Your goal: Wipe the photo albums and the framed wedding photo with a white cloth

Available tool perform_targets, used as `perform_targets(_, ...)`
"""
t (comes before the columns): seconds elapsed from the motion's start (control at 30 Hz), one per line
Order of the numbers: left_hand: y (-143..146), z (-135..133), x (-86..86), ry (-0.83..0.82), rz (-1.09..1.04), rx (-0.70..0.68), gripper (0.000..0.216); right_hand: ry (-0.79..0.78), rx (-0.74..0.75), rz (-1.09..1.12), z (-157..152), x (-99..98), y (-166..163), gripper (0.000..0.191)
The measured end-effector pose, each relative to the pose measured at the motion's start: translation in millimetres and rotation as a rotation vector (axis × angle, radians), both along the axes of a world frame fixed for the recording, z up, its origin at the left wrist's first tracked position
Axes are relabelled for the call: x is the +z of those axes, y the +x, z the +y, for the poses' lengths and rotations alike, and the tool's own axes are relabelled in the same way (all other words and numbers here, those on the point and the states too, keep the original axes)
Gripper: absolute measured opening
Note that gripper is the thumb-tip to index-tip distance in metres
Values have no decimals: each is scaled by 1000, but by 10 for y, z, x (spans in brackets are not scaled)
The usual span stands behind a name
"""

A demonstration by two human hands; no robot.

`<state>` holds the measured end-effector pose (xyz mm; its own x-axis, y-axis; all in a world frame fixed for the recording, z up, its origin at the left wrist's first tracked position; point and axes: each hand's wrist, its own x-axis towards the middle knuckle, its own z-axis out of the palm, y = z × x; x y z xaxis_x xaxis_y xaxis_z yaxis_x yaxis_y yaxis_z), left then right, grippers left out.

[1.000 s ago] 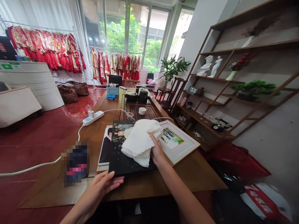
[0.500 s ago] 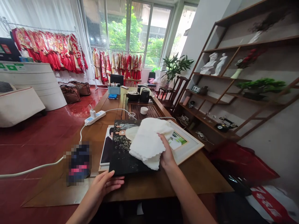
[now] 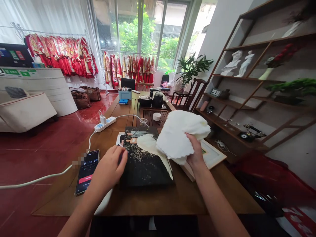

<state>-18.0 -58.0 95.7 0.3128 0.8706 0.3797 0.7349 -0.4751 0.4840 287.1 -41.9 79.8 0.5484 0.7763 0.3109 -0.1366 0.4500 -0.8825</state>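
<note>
My right hand (image 3: 196,153) grips a bunched white cloth (image 3: 182,135), raised over the right part of a dark framed photo print (image 3: 145,174). The print shows people, one in a long pale dress, against a black background. My left hand (image 3: 114,164) is beside the print's left edge, its fingers bent and the thumb apart from them. Whether its fingertips touch the edge is hard to see. Under the print, another picture (image 3: 120,139) peeks out at the left. A pale-framed picture (image 3: 214,154) lies at the right, partly hidden by the cloth and my right hand.
A phone (image 3: 87,172) showing a timer lies left of my left hand. Behind it a white power strip (image 3: 106,124) trails cables. A white cup (image 3: 157,116) stands on the tea tray (image 3: 148,113). Shelves (image 3: 232,77) line the right wall; a chair (image 3: 198,95) stands before them.
My right hand has lifted the white cloth up and rightward, uncovering more of the print. My left hand has moved from the print's lower left corner up to its left side.
</note>
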Motion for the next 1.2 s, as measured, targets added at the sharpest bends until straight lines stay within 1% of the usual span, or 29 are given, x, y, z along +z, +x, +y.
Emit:
perform_targets(0.03, 102, 143, -4, 50, 61, -63, 29, 10, -17, -81, 95, 12, 1, 36)
perform_targets(0.1, 284, 427, -62, 138, 180, -128, 28, 25, -28, -293, 283, 48, 5, 38)
perform_targets(0.17, 410, 661, -154, 147, 257, -128, 31, 27, 1, -534, 447, 100, 12, 38)
perform_targets(0.23, 477, 810, -249, 109, 289, -135, 35, 8, 41, -783, 580, 159, 13, 35)
perform_targets(0.3, 498, 870, -330, 80, 286, -158, 39, -21, 72, -1012, 692, 203, -1, 34)
perform_targets(0.4, 491, 851, -418, 57, 274, -186, 46, -55, 107, -1285, 852, 205, -41, 35)
perform_targets(0.53, 477, 791, -472, 54, 273, -179, 54, -62, 151, -1514, 1034, 86, -87, 52)
perform_targets(0.63, 473, 787, -479, 34, 283, -181, 54, -42, 192, -1628, 1071, -13, -103, 59)
perform_targets(0.73, 469, 805, -479, 21, 296, -179, 47, -16, 234, -1702, 984, -56, -111, 57)
perform_targets(0.83, 465, 821, -486, 27, 313, -183, 45, 10, 264, -1736, 782, -59, -108, 56)
perform_targets(0.97, 466, 830, -504, 32, 311, -180, 47, 51, 308, -1746, 377, -66, -75, 58)
perform_targets(1.07, 467, 840, -525, 25, 297, -171, 49, 125, 384, -1716, 25, -81, -51, 59)
perform_targets(1.2, 456, 849, -551, 28, 262, -171, 48, 162, 493, -1718, -372, -67, -67, 56)
